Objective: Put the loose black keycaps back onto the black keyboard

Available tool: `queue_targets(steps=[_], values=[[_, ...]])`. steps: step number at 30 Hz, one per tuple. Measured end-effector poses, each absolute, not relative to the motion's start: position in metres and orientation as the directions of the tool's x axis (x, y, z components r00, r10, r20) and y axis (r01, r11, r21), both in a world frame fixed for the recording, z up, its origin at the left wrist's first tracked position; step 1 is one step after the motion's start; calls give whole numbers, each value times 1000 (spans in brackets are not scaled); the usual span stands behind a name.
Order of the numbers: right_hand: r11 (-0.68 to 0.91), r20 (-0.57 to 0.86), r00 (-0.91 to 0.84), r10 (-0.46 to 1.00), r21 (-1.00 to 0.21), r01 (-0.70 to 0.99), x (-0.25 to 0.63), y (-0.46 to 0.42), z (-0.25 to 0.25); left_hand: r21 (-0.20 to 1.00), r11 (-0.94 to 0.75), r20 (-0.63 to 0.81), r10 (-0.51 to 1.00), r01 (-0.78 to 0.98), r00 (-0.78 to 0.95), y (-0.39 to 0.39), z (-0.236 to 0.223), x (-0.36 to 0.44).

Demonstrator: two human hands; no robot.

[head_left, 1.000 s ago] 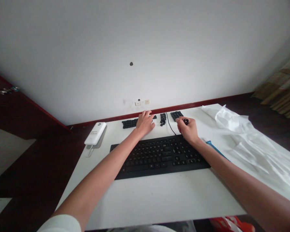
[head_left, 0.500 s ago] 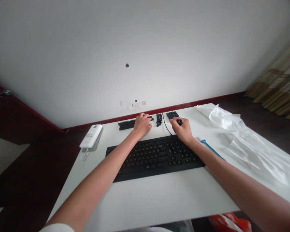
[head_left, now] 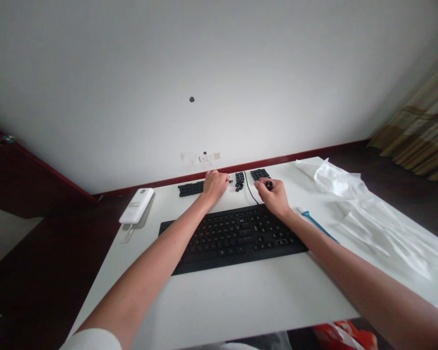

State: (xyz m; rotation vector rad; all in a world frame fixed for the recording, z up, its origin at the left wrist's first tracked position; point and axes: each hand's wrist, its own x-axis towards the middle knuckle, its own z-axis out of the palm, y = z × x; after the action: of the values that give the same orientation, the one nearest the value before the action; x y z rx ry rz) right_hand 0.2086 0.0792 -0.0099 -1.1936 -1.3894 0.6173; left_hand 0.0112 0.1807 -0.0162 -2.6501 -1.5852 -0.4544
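A black keyboard (head_left: 233, 238) lies across the middle of a white table (head_left: 241, 296). Behind it, loose black keycaps are laid out: a long row (head_left: 190, 188) at the left, a small cluster (head_left: 239, 181) in the middle and a block (head_left: 259, 174) at the right. My left hand (head_left: 215, 184) rests, fingers curled, on the right end of the long row. My right hand (head_left: 273, 194) pinches one small black keycap (head_left: 269, 184) just in front of the right block. The keyboard's black cable (head_left: 251, 193) runs between my hands.
A white power bank (head_left: 136, 205) lies at the table's far left. A blue thin tool (head_left: 317, 224) sits to the right of the keyboard, and crumpled white plastic sheet (head_left: 365, 209) covers the right side. A white wall with sockets (head_left: 209, 156) stands behind.
My left hand's fingers have curled in over the keycap row. My right hand has shifted slightly back toward the right block of keycaps. The view has drifted a little.
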Motion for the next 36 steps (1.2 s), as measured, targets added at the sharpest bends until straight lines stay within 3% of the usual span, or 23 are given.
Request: queue_targets(steps=[5,9,19,23,27,32,36], values=[[350,412,152,898,-881,319,209,79,-12,205,-505,337,841,839,423,159,3,1],[354,417,146,897,-876,327,209,79,-11,365,-571,295,820,735,491,121,10,-7],[367,427,105,898,-859,358,207,75,-8,548,-601,233,778,582,583,60,-11,-13],[426,386,-186,903,-753,502,212,73,2,533,-622,252,764,574,594,57,-14,-10],[470,220,-457,862,-684,558,221,73,9,521,-635,261,754,570,602,56,-16,-10],[460,71,-586,807,-698,549,232,76,8,568,-614,246,763,549,598,57,-16,-16],[446,34,-602,798,-704,552,231,76,8,587,-609,247,762,533,599,59,-18,-17]])
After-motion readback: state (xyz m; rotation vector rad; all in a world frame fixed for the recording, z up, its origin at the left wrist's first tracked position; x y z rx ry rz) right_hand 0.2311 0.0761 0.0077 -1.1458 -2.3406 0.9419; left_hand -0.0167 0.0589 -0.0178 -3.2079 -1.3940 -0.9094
